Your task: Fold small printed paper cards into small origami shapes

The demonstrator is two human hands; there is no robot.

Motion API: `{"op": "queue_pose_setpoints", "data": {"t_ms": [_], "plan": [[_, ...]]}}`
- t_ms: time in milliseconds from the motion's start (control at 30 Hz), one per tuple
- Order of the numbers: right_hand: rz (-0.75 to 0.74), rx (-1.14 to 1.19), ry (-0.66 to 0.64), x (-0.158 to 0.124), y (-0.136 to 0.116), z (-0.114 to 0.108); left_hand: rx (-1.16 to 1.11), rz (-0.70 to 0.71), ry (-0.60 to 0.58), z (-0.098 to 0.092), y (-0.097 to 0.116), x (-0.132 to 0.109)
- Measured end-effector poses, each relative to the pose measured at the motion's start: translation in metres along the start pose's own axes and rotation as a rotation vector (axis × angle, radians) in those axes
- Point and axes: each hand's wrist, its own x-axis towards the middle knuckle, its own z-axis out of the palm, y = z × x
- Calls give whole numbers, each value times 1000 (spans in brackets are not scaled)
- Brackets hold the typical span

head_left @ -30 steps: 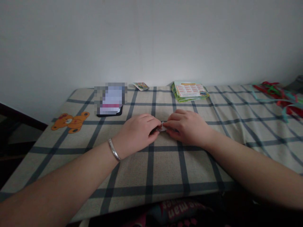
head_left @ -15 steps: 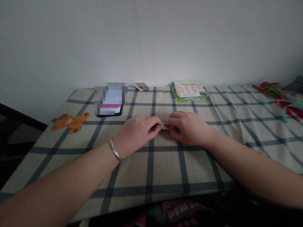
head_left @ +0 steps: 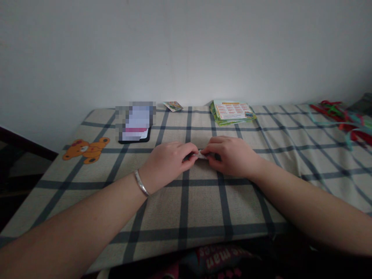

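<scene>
At the middle of the table, my left hand (head_left: 174, 157) and my right hand (head_left: 229, 155) almost meet. Both pinch a small, pale folded piece of paper (head_left: 201, 155) between thumb and fingers. Only a short bit of the paper shows in the gap; my fingers hide the rest, so its full shape cannot be made out. A silver bracelet (head_left: 141, 183) circles my left wrist. Both hands rest on or just above the checked tablecloth (head_left: 162, 217).
Behind my hands lie a stack of printed cards (head_left: 232, 112) and a small folded colourful paper (head_left: 173, 106). A phone (head_left: 135, 126), partly blurred out, lies to the left near an orange bear picture (head_left: 86, 150). Red, green and turquoise ribbons (head_left: 345, 116) lie far right. A wall (head_left: 186, 50) bounds the back.
Almost nothing differs. Both hands keep their pinch on the paper in the same place, with at most a tiny shift of the right fingers.
</scene>
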Motion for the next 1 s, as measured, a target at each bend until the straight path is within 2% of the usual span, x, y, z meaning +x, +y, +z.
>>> {"op": "queue_pose_setpoints", "data": {"t_ms": [333, 667, 833, 1000], "plan": [[26, -7, 7, 1, -3, 2, -20, -46, -15, 1, 0, 1], [123, 60, 69, 6, -7, 8, -385, -233, 46, 6, -2, 3], [170, 191, 127, 5, -8, 9, -510, -212, 108, 11, -1, 4], [250, 480, 181, 3, -11, 11, -541, -166, 153, 14, -1, 4]]}}
